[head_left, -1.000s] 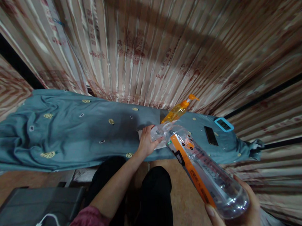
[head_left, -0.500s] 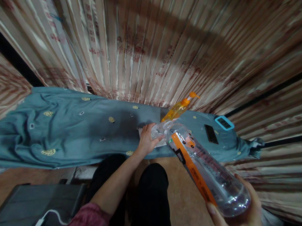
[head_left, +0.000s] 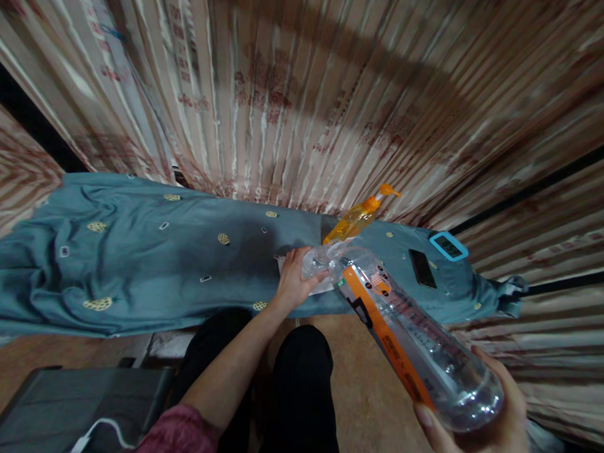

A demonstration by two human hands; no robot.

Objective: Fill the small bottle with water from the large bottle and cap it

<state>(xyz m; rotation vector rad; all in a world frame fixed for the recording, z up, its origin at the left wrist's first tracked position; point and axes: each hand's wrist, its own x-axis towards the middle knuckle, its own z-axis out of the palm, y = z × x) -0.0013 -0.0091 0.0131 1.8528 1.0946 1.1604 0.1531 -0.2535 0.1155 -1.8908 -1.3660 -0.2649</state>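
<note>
My right hand (head_left: 483, 415) is wrapped around the base of a large clear plastic bottle (head_left: 417, 338) with an orange and grey label. The bottle is tilted, its neck end pointing up and left in the view, toward my left hand (head_left: 295, 280). That hand closes round a small clear container (head_left: 313, 261) at the bottle's mouth. How far the two overlap, I cannot tell. White paper (head_left: 324, 285) lies under this spot. Just behind stands a pump bottle (head_left: 354, 221) of yellow liquid with an orange pump head.
A blue-green cloth with pineapple prints (head_left: 148, 260) covers the long narrow table. Toward its right end lie a dark phone (head_left: 422, 268) and a blue-framed digital clock (head_left: 449, 246). Patterned curtains (head_left: 286, 100) hang close behind. A grey stool-like surface (head_left: 79, 396) holds a white device with a cable.
The base of the large bottle and my right hand have shifted very slightly to the right. My left hand keeps its place.
</note>
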